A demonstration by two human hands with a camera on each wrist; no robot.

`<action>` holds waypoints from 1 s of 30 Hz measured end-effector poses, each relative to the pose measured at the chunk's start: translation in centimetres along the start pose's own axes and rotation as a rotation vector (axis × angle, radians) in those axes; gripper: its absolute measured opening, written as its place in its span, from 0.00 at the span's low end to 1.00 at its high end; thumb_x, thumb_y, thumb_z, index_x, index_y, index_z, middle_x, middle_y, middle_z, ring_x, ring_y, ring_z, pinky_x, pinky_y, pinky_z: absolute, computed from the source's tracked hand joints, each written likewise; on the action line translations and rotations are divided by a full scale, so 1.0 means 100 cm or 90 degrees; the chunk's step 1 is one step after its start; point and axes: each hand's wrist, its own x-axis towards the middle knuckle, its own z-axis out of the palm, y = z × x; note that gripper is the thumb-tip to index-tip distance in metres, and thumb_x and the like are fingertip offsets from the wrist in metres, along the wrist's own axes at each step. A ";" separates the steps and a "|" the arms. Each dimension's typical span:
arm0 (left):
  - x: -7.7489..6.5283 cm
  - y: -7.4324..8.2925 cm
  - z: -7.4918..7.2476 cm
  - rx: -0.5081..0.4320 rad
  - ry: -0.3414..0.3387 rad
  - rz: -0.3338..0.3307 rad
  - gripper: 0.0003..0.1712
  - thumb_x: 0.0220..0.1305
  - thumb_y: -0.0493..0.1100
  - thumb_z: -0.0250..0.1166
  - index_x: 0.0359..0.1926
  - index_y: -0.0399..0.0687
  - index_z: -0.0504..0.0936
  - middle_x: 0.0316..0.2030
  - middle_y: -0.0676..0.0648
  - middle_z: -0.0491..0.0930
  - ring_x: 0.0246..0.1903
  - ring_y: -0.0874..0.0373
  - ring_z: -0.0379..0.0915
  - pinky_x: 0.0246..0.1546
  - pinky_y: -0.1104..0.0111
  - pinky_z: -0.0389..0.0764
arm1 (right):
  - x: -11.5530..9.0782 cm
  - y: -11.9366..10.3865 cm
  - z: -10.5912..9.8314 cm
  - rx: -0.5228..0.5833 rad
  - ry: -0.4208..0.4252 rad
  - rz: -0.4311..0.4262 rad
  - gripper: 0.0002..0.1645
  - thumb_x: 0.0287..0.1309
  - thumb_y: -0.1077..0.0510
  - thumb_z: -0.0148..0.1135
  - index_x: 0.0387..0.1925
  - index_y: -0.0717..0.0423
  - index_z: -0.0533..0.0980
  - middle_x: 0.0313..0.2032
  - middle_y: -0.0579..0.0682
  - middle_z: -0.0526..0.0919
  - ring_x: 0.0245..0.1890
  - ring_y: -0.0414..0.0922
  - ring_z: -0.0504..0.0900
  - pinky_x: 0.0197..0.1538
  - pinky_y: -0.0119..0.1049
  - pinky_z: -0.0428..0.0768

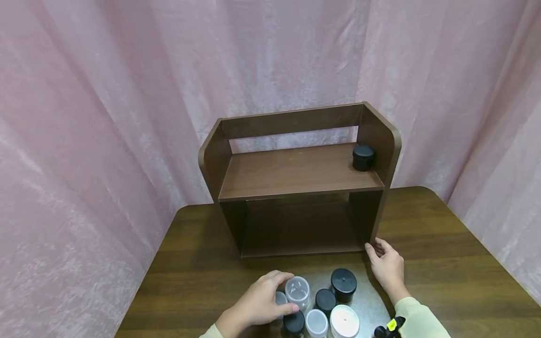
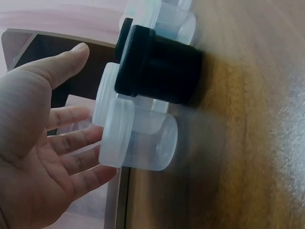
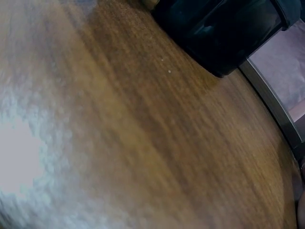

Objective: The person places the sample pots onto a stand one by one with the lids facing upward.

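My left hand [image 1: 262, 298] reaches over a group of small lidded jars, thumb spread from the fingers. Its fingertips are beside a clear jar [image 1: 297, 291] and a second clear one [image 1: 281, 299]; the thumb passes above a black jar [image 1: 294, 323]. In the left wrist view the fingers lie loosely extended behind a translucent jar [image 2: 138, 136], with a black jar [image 2: 167, 67] standing past it. At the lower right corner of a brown wooden desk shelf [image 1: 296, 171], my right hand [image 1: 387, 268] grips the side panel between thumb and fingers.
More jars stand right of the left hand: black ones [image 1: 343, 281] and white-lidded ones [image 1: 344, 321]. One black jar [image 1: 363, 157] sits on the upper shelf at its right end. The wooden table [image 1: 439, 244] has pink curtains [image 1: 127, 117] behind it.
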 end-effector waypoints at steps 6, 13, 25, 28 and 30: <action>0.001 -0.001 0.004 0.025 0.022 -0.004 0.35 0.51 0.58 0.73 0.57 0.47 0.77 0.48 0.55 0.78 0.43 0.64 0.74 0.43 0.68 0.77 | -0.001 0.003 0.001 0.003 0.006 -0.001 0.23 0.61 0.49 0.62 0.51 0.61 0.78 0.41 0.58 0.85 0.41 0.52 0.85 0.37 0.22 0.74; 0.004 -0.005 0.009 0.068 0.057 0.005 0.30 0.49 0.56 0.75 0.52 0.51 0.80 0.45 0.56 0.79 0.43 0.64 0.75 0.43 0.67 0.78 | -0.001 0.004 0.002 0.015 0.012 -0.013 0.22 0.62 0.50 0.63 0.50 0.62 0.79 0.40 0.59 0.85 0.40 0.52 0.85 0.35 0.13 0.67; 0.006 -0.005 0.014 0.077 0.060 0.044 0.35 0.47 0.55 0.76 0.57 0.48 0.78 0.48 0.54 0.79 0.44 0.64 0.75 0.44 0.66 0.78 | -0.003 0.004 0.001 -0.002 0.017 -0.016 0.22 0.62 0.50 0.63 0.49 0.63 0.79 0.39 0.58 0.86 0.39 0.52 0.85 0.40 0.36 0.79; 0.009 -0.006 0.015 0.082 0.063 0.061 0.34 0.49 0.54 0.75 0.57 0.48 0.78 0.48 0.54 0.79 0.45 0.64 0.76 0.45 0.66 0.78 | -0.002 0.003 0.002 0.001 0.019 -0.019 0.22 0.62 0.50 0.62 0.49 0.63 0.79 0.39 0.58 0.86 0.38 0.52 0.85 0.40 0.40 0.79; 0.012 -0.007 0.016 0.084 0.060 0.066 0.33 0.51 0.54 0.74 0.56 0.49 0.78 0.49 0.54 0.79 0.46 0.63 0.76 0.46 0.66 0.79 | 0.000 0.004 0.002 0.004 0.023 -0.018 0.21 0.62 0.50 0.62 0.49 0.62 0.79 0.38 0.58 0.86 0.38 0.51 0.85 0.39 0.36 0.79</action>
